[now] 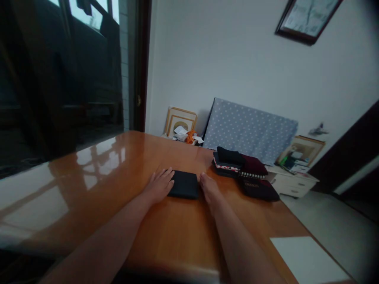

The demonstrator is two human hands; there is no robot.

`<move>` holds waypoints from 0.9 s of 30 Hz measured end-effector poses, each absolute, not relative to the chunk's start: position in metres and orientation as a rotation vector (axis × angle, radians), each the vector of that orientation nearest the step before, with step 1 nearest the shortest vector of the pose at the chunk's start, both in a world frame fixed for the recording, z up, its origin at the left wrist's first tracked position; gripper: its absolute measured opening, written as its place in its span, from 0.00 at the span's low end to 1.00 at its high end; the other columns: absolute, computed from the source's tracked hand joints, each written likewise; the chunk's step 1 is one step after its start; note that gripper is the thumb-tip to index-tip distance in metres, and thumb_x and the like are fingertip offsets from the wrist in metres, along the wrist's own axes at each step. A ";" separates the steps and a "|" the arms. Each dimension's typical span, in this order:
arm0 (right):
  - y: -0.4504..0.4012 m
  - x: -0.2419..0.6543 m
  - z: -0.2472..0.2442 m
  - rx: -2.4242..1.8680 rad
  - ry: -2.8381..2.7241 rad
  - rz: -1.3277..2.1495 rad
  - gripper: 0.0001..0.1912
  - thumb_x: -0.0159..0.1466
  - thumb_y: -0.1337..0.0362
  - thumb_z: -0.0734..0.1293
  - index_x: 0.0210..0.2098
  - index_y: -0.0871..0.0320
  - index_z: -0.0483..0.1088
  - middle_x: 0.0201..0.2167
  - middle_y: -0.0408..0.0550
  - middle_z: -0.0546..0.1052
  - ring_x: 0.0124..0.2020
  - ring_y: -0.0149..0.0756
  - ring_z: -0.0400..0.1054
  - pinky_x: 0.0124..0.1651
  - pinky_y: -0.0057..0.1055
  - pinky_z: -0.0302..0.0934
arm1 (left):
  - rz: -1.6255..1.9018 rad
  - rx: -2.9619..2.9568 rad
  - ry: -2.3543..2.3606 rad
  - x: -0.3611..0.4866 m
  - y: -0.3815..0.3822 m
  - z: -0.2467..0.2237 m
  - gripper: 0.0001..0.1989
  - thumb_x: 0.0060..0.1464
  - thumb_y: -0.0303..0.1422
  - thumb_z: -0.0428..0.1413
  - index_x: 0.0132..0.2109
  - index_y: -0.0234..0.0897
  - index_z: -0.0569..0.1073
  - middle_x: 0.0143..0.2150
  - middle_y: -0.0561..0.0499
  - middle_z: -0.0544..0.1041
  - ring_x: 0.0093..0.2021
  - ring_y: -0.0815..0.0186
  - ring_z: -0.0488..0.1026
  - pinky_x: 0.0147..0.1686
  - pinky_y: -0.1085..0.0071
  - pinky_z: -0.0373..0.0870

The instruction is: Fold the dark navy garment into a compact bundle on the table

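A dark, flat, roughly square folded item [184,184] lies on the glossy wooden table [174,232]. My left hand [160,184] rests at its left side, palm down, fingers spread, with the fingertips over its left edge. Along its right edge stands my right hand [209,188], turned on its side, fingers extended and holding nothing. Both forearms reach in from the bottom of the view.
Folded dark and patterned cloths [227,162] are stacked at the back right, beside maroon and dark ones [257,188]. A white sheet [309,258] lies at the right front. Behind the table stand a dotted grey cover [248,130] and a white cabinet [293,183].
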State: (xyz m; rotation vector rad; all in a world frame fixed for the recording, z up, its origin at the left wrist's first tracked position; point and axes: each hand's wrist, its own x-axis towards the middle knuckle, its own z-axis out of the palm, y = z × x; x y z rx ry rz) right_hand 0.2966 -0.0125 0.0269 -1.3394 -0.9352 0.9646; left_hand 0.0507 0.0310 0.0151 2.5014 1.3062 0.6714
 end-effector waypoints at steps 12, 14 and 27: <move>-0.033 0.336 0.035 -1.226 -0.454 1.159 0.08 0.68 0.62 0.59 0.33 0.56 0.63 0.26 0.46 0.73 0.29 0.32 0.74 0.35 0.29 0.72 | 0.459 2.599 1.366 0.049 0.046 0.023 0.30 0.66 0.45 0.38 0.71 0.44 0.56 0.74 0.49 0.48 0.73 0.50 0.43 0.67 0.45 0.45; -0.031 0.332 0.035 -1.281 -0.491 1.155 0.07 0.67 0.62 0.60 0.33 0.56 0.63 0.25 0.45 0.72 0.26 0.31 0.72 0.31 0.27 0.70 | 0.438 2.622 1.348 0.050 0.048 0.027 0.31 0.64 0.44 0.39 0.70 0.40 0.58 0.74 0.47 0.50 0.73 0.51 0.45 0.68 0.49 0.46; -0.036 0.310 0.040 -1.787 -1.160 0.819 0.23 0.57 0.41 0.68 0.31 0.56 0.72 0.35 0.54 0.79 0.42 0.47 0.73 0.37 0.32 0.62 | 0.757 1.815 1.738 0.080 0.028 0.053 0.23 0.50 0.45 0.58 0.48 0.33 0.75 0.43 0.38 0.81 0.44 0.48 0.79 0.42 0.58 0.75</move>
